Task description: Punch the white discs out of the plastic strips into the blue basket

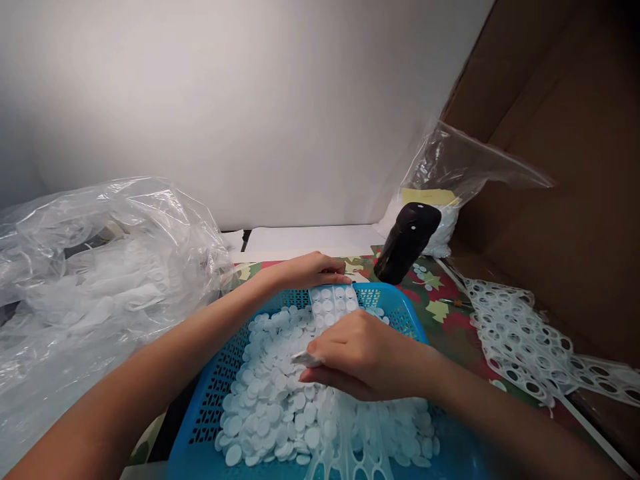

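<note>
Your right forearm nearest | right hand, over middle of blue basket, pinching pale strip; holed webbing below it | left hand at basket's far rim, touching disc sheet, grip unclear | seemingly done: loose white discs heaped inside basket, bare holed sheets right of it | seemingly remaining: sheet's visible discs.

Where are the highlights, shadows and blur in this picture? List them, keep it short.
Head view: the pale wall is brightest at upper left of centre, dimming toward the left edge; glare streaks the clear plastic bag on the left; the brown panel sinks to near-black at top right; the blue basket looks soft at its near right corner.
</note>
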`<state>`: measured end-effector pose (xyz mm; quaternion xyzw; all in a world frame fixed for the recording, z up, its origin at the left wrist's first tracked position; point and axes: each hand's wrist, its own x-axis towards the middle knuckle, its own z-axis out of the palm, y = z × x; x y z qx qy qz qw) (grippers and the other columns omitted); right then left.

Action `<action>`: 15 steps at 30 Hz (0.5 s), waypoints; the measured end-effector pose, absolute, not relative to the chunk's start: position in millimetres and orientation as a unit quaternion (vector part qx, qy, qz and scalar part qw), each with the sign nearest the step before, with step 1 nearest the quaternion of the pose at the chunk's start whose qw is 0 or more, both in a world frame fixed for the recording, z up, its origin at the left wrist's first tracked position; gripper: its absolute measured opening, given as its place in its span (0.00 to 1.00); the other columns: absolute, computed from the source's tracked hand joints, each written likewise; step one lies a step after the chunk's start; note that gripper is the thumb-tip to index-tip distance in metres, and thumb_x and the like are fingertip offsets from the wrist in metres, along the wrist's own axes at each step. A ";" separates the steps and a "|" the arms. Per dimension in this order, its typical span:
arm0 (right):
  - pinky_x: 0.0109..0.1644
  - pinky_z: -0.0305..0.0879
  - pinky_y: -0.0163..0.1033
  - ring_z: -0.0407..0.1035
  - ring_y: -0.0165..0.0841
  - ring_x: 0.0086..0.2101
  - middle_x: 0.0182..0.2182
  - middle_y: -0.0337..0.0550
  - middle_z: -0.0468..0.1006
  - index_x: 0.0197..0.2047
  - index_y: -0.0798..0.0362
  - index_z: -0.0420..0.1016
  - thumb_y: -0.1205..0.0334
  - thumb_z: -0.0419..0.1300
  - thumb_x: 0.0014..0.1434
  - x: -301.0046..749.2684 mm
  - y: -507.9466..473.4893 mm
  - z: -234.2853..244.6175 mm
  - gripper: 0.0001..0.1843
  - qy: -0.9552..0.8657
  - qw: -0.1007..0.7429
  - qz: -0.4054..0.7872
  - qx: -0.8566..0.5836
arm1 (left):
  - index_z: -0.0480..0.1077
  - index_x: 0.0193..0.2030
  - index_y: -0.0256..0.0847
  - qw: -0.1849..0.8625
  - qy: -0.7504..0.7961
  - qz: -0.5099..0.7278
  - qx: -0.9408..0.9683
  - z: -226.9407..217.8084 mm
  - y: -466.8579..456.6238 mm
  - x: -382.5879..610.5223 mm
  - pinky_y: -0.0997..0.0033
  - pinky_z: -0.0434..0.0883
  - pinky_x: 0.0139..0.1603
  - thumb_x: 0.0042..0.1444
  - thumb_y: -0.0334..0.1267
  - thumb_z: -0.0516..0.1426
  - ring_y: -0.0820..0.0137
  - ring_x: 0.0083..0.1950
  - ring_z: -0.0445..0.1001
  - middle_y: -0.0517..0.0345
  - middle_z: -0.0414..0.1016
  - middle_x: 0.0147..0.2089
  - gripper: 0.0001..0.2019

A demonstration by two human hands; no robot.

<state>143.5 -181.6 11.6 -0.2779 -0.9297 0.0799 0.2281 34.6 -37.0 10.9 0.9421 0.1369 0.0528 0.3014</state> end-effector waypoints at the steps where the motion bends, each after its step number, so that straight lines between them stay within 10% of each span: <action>1: 0.24 0.46 0.33 0.59 0.24 0.22 0.20 0.35 0.67 0.28 0.54 0.63 0.55 0.41 0.63 143.2 -181.5 11.5 0.18 -0.932 0.222 0.077 -0.277 | 0.58 0.25 0.39 0.300 0.137 0.054 0.943 10.4 -36.7 34.5 0.77 0.54 0.25 0.55 0.49 0.46 0.78 0.24 0.52 0.64 0.56 0.22 0.16; 15: 0.24 0.44 0.32 0.51 0.23 0.18 0.16 0.33 0.59 0.27 0.54 0.62 0.57 0.43 0.61 144.8 -179.2 10.7 0.16 -0.928 0.164 0.141 -0.302 | 0.60 0.26 0.39 0.299 0.137 0.048 0.943 11.1 -37.8 32.8 0.75 0.54 0.25 0.55 0.50 0.45 0.77 0.24 0.54 0.62 0.58 0.23 0.17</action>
